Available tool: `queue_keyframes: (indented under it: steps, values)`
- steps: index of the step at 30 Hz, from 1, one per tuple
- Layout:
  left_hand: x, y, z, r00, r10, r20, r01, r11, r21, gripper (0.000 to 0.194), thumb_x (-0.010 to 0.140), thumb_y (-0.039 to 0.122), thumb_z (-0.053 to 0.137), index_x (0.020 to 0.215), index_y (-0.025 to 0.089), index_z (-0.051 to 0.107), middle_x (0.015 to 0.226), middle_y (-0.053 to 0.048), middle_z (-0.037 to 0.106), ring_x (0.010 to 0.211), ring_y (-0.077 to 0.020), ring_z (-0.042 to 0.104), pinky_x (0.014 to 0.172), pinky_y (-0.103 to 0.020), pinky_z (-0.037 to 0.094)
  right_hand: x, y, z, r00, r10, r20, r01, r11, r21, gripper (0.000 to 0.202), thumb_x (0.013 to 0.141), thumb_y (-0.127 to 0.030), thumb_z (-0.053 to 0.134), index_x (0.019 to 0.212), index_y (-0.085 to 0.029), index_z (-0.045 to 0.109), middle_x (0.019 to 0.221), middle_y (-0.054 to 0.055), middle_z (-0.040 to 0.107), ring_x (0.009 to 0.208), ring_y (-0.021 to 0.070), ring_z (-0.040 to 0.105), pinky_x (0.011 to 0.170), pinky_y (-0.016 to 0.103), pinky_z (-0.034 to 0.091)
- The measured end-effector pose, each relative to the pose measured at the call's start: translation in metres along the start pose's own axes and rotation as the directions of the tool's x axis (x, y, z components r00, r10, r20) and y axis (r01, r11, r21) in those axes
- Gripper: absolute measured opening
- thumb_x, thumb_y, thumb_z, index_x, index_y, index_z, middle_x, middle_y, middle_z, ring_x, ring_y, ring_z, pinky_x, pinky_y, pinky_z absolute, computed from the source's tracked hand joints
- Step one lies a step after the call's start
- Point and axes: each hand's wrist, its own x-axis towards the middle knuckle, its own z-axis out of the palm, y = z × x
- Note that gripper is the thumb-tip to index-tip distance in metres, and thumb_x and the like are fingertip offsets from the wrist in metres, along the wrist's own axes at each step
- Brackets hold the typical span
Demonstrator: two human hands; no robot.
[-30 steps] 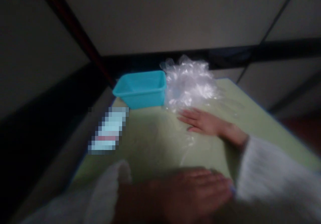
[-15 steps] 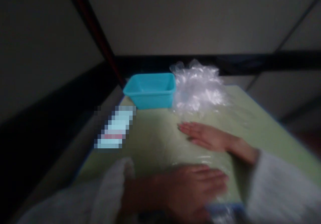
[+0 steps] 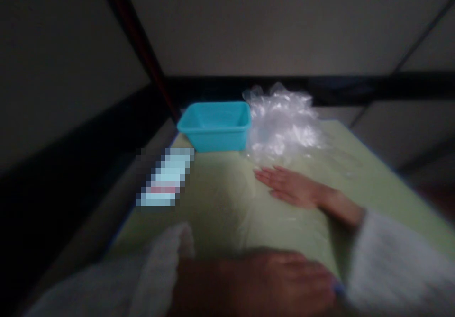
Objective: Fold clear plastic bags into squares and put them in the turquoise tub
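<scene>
Vs half a second ago, our left hand (image 3: 284, 281) has slid toward 6 o'clock and covers more of the table's (image 3: 377, 198) near edge; our right hand (image 3: 293, 189) has barely moved. Around the right hand: blue tub (image 3: 216, 139) between 10 and 11, crumpled plastic (image 3: 284, 127) at 12, pixelated pale item (image 3: 165, 179) at 9. Left hand blocks our view of the film's near end. Clear film (image 3: 263, 224) lies flat at 7 from the right hand. Both hands palm-down, fingers straight; can't tell left's contact, it's blurred.
</scene>
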Motion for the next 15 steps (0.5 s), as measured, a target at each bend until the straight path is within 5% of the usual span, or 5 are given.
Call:
queue_keyframes:
  steps: [1, 3, 6, 9, 15]
  values:
    - [0.000, -0.003, -0.002, 0.993, 0.110, 0.037, -0.110, 0.994, 0.011, 0.046, 0.096, 0.033, 0.027, 0.135, 0.015, 0.043, 0.145, -0.001, 0.041, 0.135, -0.0108, 0.033, 0.111, -0.020, 0.029, 0.000, 0.001, 0.000, 1.000, -0.002, -0.004, 0.002, 1.000, -0.001, 0.055, 0.099, -0.036, 0.030, 0.148, -0.024, 0.009, 0.153, 0.004, 0.022, 0.140, 0.0175, 0.018, 0.114, 0.044, 0.018]
    - [-0.002, -0.017, -0.008, 0.992, 0.122, 0.015, -0.121, 0.992, -0.019, 0.051, 0.095, 0.032, 0.026, 0.136, 0.006, 0.038, 0.147, -0.009, 0.035, 0.139, -0.0169, 0.026, 0.116, -0.029, 0.021, -0.001, 0.004, 0.001, 1.000, -0.007, -0.016, 0.007, 1.000, -0.006, 0.055, 0.099, -0.035, 0.031, 0.148, -0.024, 0.009, 0.153, 0.004, 0.022, 0.140, 0.0182, 0.018, 0.114, 0.044, 0.018]
    - [-0.013, -0.053, -0.020, 0.991, -0.100, -0.083, 0.100, 0.995, -0.009, 0.053, 0.091, 0.025, 0.027, 0.137, -0.001, 0.034, 0.147, -0.018, 0.032, 0.140, -0.0225, 0.021, 0.116, -0.038, 0.020, -0.003, 0.009, 0.001, 0.999, 0.010, -0.033, -0.011, 1.000, -0.023, 0.055, 0.099, -0.035, 0.031, 0.148, -0.022, 0.011, 0.152, 0.006, 0.024, 0.140, 0.0205, 0.019, 0.114, 0.046, 0.018]
    - [-0.027, -0.088, -0.024, 0.889, -0.411, -0.202, 0.424, 0.905, 0.025, 0.049, 0.093, 0.018, 0.023, 0.139, 0.002, 0.029, 0.148, -0.019, 0.030, 0.140, -0.0231, 0.023, 0.115, -0.041, 0.023, -0.004, 0.012, 0.001, 0.999, 0.029, -0.040, -0.030, 0.999, -0.028, 0.056, 0.099, -0.036, 0.031, 0.149, -0.022, 0.011, 0.152, 0.006, 0.023, 0.140, 0.0221, 0.019, 0.114, 0.047, 0.018]
    - [-0.039, -0.106, -0.010, 0.902, -0.427, -0.069, 0.432, 0.897, 0.093, 0.051, 0.095, 0.024, 0.029, 0.141, 0.002, 0.023, 0.150, -0.021, 0.022, 0.142, -0.0243, 0.014, 0.115, -0.042, 0.020, -0.005, 0.012, 0.001, 0.998, 0.013, -0.058, -0.015, 1.000, -0.025, 0.056, 0.099, -0.037, 0.030, 0.149, -0.025, 0.007, 0.152, 0.005, 0.023, 0.139, 0.0212, 0.021, 0.114, 0.046, 0.018]
